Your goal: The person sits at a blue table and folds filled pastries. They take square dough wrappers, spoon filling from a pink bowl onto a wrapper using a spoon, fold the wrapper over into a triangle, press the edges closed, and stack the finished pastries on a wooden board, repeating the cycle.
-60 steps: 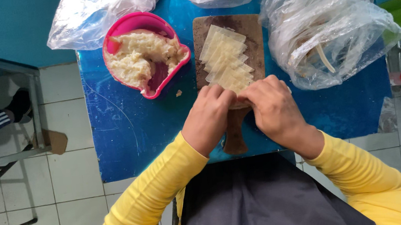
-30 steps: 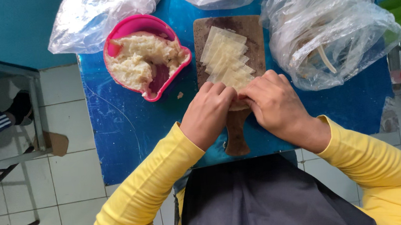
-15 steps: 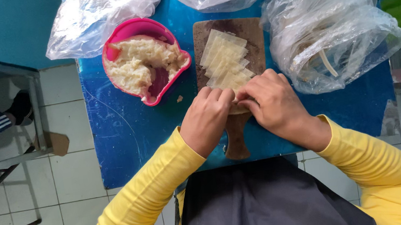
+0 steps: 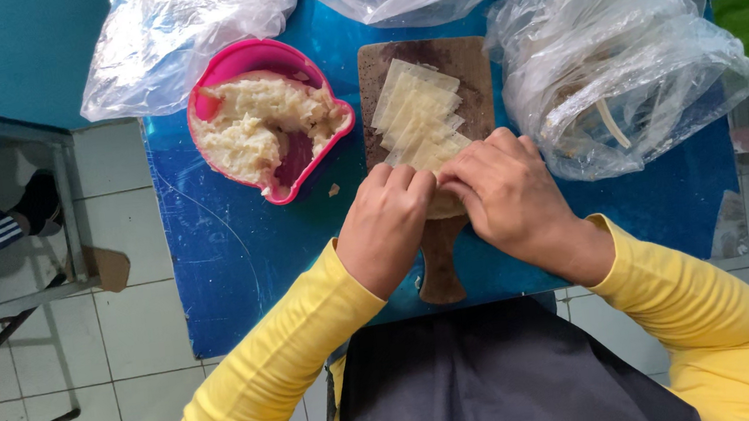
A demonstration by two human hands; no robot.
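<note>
Both hands meet over the near end of a row of pale dough wrappers point(image 4: 418, 116) on a wooden board point(image 4: 471, 68): the left hand point(image 4: 386, 228) and right hand point(image 4: 504, 196) curl fingers closed around the nearest wrapper; a pink bowl of filling point(image 4: 266, 124) sits left, clear plastic bags point(image 4: 620, 51) right and far on the blue table point(image 4: 230, 264)

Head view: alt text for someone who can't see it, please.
Both hands, left hand and right hand, press together on pale wrappers fanned on a wooden board. A pink bowl of pale filling sits left, on a blue table.
</note>
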